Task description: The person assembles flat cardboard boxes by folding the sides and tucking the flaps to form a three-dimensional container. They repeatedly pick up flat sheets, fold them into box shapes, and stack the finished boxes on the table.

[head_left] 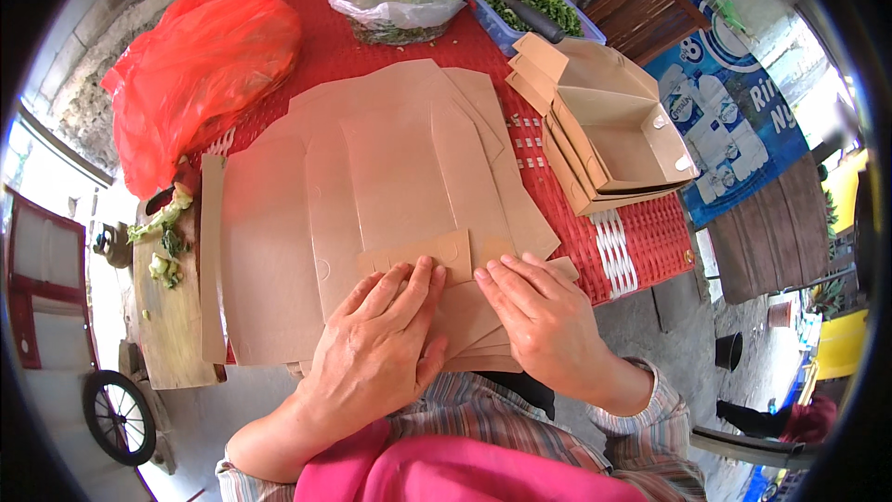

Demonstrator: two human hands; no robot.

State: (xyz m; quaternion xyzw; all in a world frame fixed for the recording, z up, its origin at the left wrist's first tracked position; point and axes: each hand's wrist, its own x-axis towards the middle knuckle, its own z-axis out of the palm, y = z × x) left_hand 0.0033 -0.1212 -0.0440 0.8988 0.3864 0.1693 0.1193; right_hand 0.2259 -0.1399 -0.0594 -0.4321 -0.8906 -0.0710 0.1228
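- Left hand (376, 325): open, palm down, fingers extended on a flap of the brown card (390, 167).
- Right hand (548, 321): likewise open, fingers on the card's near side.
- Card: unfolded, on the red table (650, 232), left of folded boxes (641, 135).

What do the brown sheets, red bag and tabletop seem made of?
Sheets: apparently thin cardboard, smooth and mostly matt; they show pressed fold lines. Red bag: thin, glossy plastic, judging by its creases and translucent look. Tabletop: woven strips, perhaps plastic; the red and white bands interlace.
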